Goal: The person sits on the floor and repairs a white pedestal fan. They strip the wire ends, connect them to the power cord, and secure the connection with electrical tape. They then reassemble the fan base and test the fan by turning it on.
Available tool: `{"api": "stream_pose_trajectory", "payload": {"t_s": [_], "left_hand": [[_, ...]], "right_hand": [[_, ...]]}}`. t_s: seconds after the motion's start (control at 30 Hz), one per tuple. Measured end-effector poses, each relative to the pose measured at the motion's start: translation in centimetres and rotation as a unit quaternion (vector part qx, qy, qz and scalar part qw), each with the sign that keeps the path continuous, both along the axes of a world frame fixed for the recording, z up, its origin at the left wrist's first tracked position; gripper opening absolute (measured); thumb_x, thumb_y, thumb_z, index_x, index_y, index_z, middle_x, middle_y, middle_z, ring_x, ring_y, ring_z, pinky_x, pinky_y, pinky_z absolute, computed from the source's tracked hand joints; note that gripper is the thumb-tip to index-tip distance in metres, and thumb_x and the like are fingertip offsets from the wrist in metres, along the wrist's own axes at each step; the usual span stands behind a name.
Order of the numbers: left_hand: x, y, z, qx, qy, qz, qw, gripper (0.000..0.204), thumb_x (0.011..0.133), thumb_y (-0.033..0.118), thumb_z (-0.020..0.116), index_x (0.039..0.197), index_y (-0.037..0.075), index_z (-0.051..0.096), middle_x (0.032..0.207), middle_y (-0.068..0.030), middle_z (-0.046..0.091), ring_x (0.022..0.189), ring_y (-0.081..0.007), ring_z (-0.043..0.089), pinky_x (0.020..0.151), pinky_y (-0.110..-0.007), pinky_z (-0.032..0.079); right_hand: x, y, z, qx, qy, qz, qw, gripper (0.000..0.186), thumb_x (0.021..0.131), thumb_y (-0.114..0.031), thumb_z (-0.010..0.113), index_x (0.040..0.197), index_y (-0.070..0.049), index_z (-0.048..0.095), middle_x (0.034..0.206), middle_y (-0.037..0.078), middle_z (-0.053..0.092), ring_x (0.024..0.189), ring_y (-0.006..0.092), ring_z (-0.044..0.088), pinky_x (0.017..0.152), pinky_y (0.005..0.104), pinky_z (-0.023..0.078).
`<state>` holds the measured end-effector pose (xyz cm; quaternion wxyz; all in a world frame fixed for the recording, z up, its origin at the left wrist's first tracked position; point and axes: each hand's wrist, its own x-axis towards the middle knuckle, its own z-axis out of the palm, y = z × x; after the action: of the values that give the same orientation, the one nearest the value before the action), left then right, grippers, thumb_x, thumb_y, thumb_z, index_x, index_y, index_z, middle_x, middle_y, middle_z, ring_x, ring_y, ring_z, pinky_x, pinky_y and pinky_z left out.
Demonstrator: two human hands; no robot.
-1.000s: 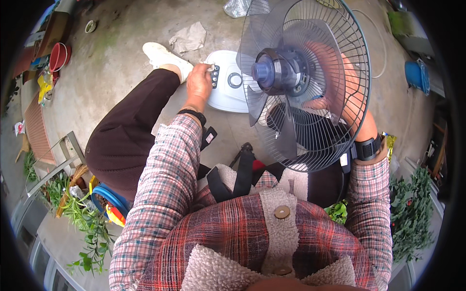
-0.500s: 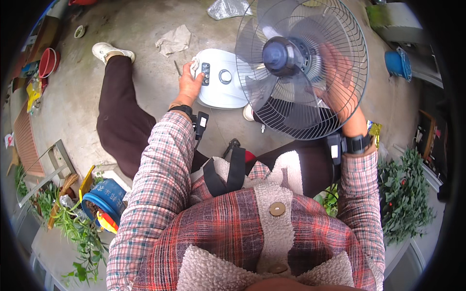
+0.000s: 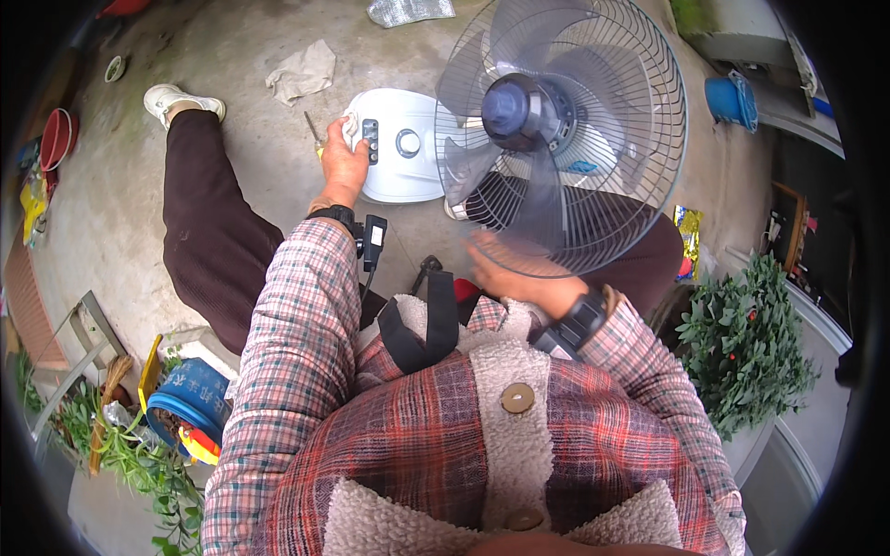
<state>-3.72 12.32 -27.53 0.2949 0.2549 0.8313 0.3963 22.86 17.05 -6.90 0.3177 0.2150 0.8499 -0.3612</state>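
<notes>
A fan with a wire cage and translucent grey blades (image 3: pixel 542 199) stands in front of me, its dark hub (image 3: pixel 515 111) turned up towards me. Its white base (image 3: pixel 399 178) has a row of dark buttons and a round knob. At the base's left edge, my left hand (image 3: pixel 343 169) is closed on a bunched white cloth (image 3: pixel 350 127), beside the buttons. Blurred by motion, my right hand (image 3: pixel 519 278) is just below the lower rim of the cage, near my lap. Its fingers are smeared, and whether they touch the wire is unclear.
A beige rag (image 3: pixel 304 74) and a thin rod with a yellow end (image 3: pixel 313 128) lie on the concrete. Silvery sheeting (image 3: pixel 411 9) is farther off. Blue buckets stand at left (image 3: pixel 188 398) and right (image 3: pixel 731 100); a leafy plant (image 3: pixel 746 347) is at my right.
My right hand has come from behind the right side of the cage to below its lower rim. My left hand stays at the base with the cloth. The whole view has shifted slightly.
</notes>
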Motion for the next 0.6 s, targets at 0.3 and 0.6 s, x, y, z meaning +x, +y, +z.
{"api": "stream_pose_trajectory", "payload": {"t_s": [0.3, 0.6], "left_hand": [[0.6, 1.4, 2.6, 0.048, 0.036, -0.032, 0.998, 0.055, 0.080, 0.013, 0.072, 0.129, 0.012, 0.047, 0.111, -0.0208, 0.065, 0.103, -0.0385, 0.063, 0.090, -0.042, 0.049], [1.4, 2.3, 4.5, 0.026, 0.074, -0.056, 0.995, 0.054, 0.078, 0.013, 0.072, 0.126, 0.009, 0.048, 0.108, -0.0232, 0.065, 0.103, -0.0404, 0.062, 0.089, -0.044, 0.049]], "right_hand": [[-4.7, -1.8, -3.3, -0.048, 0.049, -0.211, 0.975, 0.065, 0.088, -0.022, 0.062, 0.141, 0.003, 0.034, 0.140, 0.026, 0.040, 0.128, 0.0407, 0.044, 0.105, 0.0442, 0.040], [-10.1, -0.8, -9.4, 0.127, 0.076, -0.268, 0.952, 0.099, 0.072, -0.027, 0.082, 0.146, 0.002, 0.022, 0.151, 0.020, 0.026, 0.141, 0.0372, 0.026, 0.114, 0.0441, 0.030]]}}
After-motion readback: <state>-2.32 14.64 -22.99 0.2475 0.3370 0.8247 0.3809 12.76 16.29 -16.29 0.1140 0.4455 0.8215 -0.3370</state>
